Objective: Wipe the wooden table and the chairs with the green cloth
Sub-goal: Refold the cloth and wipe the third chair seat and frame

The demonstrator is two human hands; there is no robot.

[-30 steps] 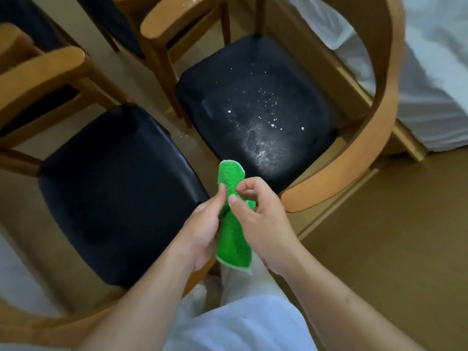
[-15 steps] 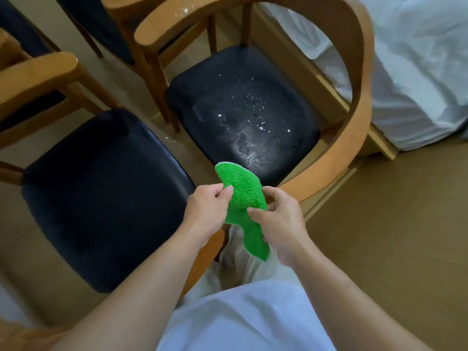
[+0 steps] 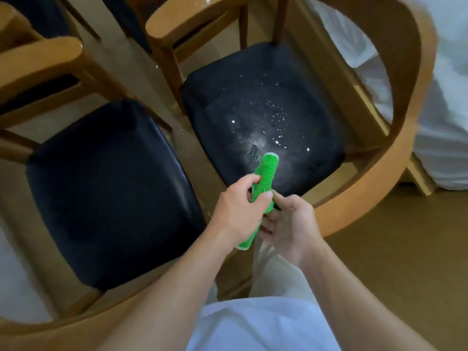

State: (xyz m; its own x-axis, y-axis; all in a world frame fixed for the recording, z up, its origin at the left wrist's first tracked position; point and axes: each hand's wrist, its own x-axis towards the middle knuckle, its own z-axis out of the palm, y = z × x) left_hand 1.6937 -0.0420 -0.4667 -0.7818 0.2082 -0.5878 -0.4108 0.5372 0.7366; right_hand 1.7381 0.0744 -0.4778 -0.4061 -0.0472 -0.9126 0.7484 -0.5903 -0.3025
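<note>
Wood-tone floor (image 3: pixel 405 249), warm dim light. White bedding (image 3: pixel 443 122) at right on a low wooden bed frame (image 3: pixel 364 102). Floor between the furniture looks glossy, with small bright specks near top centre. More dark-seated wooden furniture at top left (image 3: pixel 30 26), partly cut off by the frame edge

A tan floor (image 3: pixel 395 262) carries wooden chairs: one with a wet black seat (image 3: pixel 263 115), another (image 3: pixel 101 188) just left of it.
</note>
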